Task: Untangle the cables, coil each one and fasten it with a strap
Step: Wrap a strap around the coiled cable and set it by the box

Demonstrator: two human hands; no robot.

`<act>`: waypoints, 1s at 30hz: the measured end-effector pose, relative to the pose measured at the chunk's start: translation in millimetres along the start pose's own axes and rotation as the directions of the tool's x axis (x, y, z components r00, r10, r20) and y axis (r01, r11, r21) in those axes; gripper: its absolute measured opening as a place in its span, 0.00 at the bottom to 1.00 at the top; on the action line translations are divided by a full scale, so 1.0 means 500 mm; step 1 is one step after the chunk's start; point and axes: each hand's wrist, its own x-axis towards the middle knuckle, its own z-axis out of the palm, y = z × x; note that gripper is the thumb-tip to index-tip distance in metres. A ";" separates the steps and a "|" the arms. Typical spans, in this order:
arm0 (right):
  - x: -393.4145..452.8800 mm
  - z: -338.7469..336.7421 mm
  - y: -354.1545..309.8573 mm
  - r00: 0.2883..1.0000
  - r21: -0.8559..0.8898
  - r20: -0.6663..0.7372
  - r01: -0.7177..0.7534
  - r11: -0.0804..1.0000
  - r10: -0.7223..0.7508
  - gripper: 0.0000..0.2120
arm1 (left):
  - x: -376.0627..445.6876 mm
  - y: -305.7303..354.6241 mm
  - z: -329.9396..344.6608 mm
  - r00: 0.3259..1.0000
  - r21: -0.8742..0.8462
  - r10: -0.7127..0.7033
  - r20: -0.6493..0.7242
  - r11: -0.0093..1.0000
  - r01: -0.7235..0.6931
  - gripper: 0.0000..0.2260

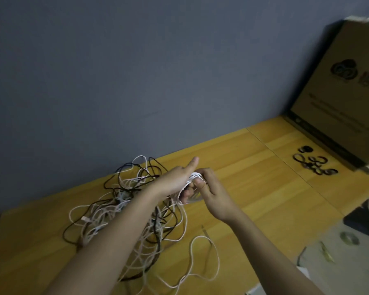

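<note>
Loose white cable (202,260) loops on table (264,188) at 6 o'clock, runs up to hands. Tangle (124,205) of white and black cables at 8 o'clock, partly under left forearm. Centre: left hand (175,179) holds small white coil (193,177), thumb stuck up. Right hand (211,194) pinches same coil, fingers curled. Black straps (313,165) at 2 o'clock, well apart. Cardboard box (345,92) beyond against grey wall (136,71).
</note>
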 end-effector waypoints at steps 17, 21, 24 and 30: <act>0.013 -0.399 0.252 0.913 0.122 -0.110 -0.380 0.917 0.393 0.11 | 0.320 0.100 0.366 0.930 0.067 0.244 -0.275 0.970 -0.234 0.09; 0.016 -0.429 0.277 0.879 0.197 -0.196 -0.399 0.896 0.434 0.14 | 0.367 0.121 0.408 0.862 0.164 0.361 -0.356 0.932 -0.323 0.02; 0.016 -0.453 0.292 0.847 0.297 -0.239 -0.402 0.866 0.475 0.13 | 0.408 0.130 0.436 0.847 0.207 0.387 -0.364 0.920 -0.331 0.06; 0.017 -0.516 0.345 0.782 0.291 -0.352 -0.431 0.854 0.515 0.14 | 0.489 0.160 0.494 0.899 0.407 0.341 -0.274 0.888 -0.213 0.16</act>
